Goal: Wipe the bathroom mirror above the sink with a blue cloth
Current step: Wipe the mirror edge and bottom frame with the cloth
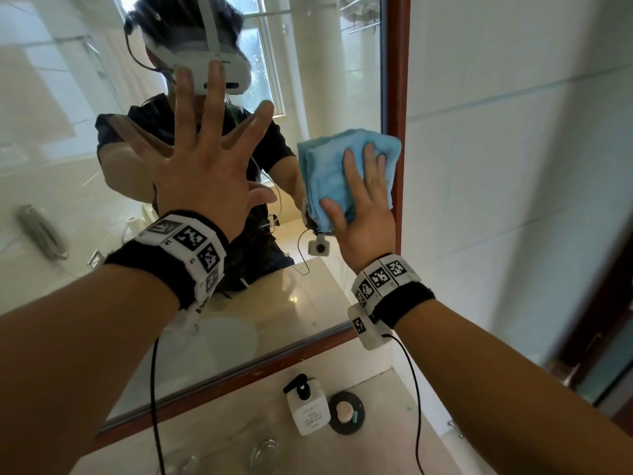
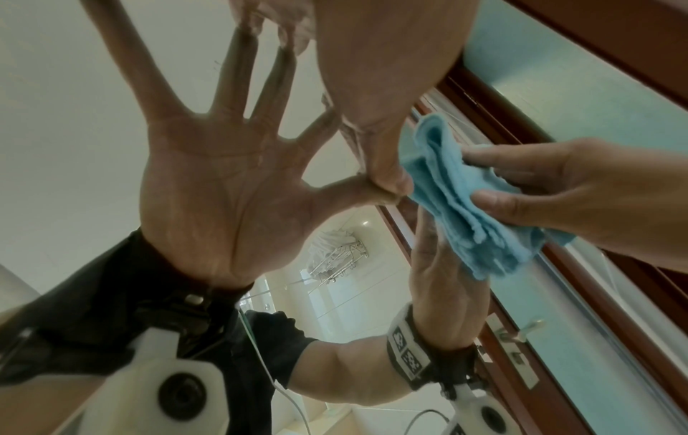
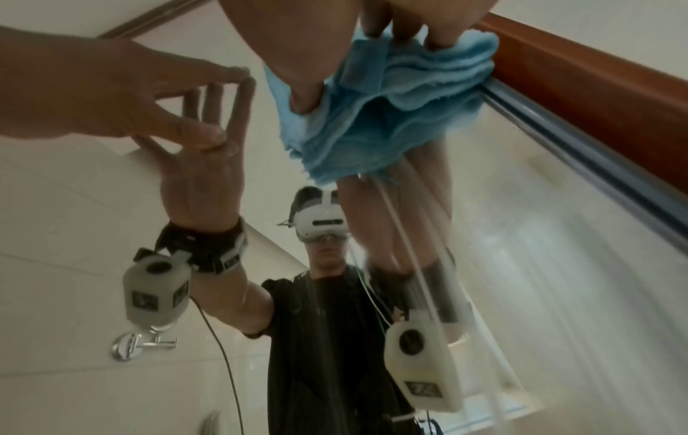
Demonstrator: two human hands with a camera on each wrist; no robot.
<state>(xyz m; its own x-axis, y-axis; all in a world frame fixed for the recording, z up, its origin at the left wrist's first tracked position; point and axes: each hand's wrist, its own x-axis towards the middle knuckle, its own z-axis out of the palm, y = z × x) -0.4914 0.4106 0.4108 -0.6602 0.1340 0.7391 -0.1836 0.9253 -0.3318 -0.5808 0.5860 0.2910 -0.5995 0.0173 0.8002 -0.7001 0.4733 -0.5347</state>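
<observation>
Blue cloth, folded, is lying flat against the mirror, beside the mirror's right wooden frame. Right hand is pressing it with straight fingers. Left hand is bracing, fingers spread, on the mirror's middle.

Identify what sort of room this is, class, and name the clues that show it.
Most likely a home or hotel bathroom. A wood-framed mirror hangs above a stone counter holding a pump bottle, the walls are tiled, and the right hand presses a blue cloth against the glass.
</observation>
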